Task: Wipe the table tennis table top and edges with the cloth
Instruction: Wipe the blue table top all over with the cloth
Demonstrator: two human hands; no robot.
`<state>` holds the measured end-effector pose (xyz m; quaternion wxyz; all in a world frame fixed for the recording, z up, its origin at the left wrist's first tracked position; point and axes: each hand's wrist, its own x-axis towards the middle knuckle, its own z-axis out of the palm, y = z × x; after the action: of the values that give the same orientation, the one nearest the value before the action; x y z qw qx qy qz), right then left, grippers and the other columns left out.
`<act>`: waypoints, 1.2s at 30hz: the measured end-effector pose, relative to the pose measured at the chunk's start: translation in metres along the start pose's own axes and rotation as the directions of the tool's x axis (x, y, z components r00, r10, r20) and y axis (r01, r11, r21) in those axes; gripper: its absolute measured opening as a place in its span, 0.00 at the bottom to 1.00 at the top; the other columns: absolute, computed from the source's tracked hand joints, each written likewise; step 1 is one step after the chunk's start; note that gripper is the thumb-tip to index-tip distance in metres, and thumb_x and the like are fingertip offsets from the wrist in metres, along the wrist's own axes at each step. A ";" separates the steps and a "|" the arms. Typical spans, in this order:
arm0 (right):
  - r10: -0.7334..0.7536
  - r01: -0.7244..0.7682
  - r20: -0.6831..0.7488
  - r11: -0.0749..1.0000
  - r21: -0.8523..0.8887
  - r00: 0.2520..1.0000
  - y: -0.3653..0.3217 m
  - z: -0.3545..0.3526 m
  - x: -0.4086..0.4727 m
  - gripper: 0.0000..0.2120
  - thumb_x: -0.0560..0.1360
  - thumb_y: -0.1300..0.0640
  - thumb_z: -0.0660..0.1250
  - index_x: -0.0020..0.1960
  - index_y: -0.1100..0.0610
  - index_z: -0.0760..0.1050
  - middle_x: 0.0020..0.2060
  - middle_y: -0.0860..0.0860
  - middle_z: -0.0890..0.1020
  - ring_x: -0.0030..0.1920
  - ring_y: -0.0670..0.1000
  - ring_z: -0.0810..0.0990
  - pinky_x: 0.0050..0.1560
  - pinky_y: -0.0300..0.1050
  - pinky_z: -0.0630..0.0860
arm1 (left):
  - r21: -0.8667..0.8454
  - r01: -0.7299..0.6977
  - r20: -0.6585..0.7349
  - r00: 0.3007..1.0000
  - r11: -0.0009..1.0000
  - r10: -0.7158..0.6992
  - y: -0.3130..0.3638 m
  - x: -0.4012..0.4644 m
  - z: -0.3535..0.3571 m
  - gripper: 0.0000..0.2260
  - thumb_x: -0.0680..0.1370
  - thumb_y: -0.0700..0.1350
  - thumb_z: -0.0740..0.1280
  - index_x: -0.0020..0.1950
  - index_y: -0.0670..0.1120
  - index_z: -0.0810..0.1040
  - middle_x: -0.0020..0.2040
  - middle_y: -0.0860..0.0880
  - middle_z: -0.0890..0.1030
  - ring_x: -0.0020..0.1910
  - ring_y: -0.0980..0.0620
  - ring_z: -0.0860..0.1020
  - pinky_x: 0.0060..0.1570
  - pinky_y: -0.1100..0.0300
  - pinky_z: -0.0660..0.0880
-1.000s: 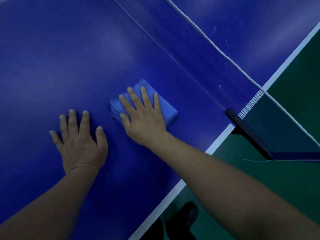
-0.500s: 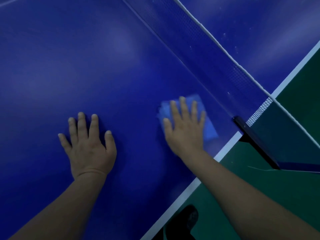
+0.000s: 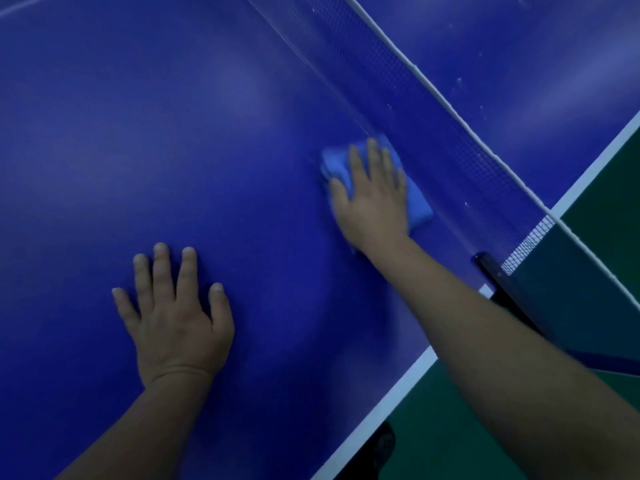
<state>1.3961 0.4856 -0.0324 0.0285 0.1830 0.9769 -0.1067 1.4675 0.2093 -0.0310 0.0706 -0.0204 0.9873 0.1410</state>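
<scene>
Both hands flat in the head view: our left hand (image 3: 176, 320) lies with fingers spread on the table top (image 3: 145, 133), holding nothing, just bracing. Our right hand (image 3: 372, 199) presses straight fingers on the cloth (image 3: 417, 206). Change: a second ago the cloth sat mid-table near the left hand; now it's slid right and up against the foot of the net (image 3: 433, 133). We judge that strip wiped; the white side edge (image 3: 377, 410) is not yet done. Cloth is a folded blue pad, lighter than the table, lying flat, mostly under the palm.
</scene>
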 end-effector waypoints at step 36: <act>0.189 -0.181 -0.134 0.981 0.069 0.973 0.105 0.000 -0.137 0.30 0.83 0.40 0.50 0.78 0.56 0.65 0.78 0.53 0.64 0.79 0.54 0.59 0.76 0.58 0.62 | 0.011 0.002 -0.019 1.000 1.000 -0.002 -0.002 0.002 0.008 0.29 0.80 0.59 0.50 0.80 0.50 0.57 0.83 0.46 0.52 0.82 0.46 0.46 0.76 0.34 0.45</act>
<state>1.5623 0.5327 -0.0406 -0.0355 0.2810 0.9518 -0.1178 1.4672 0.2096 -0.0395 0.0615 -0.0224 0.9886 0.1355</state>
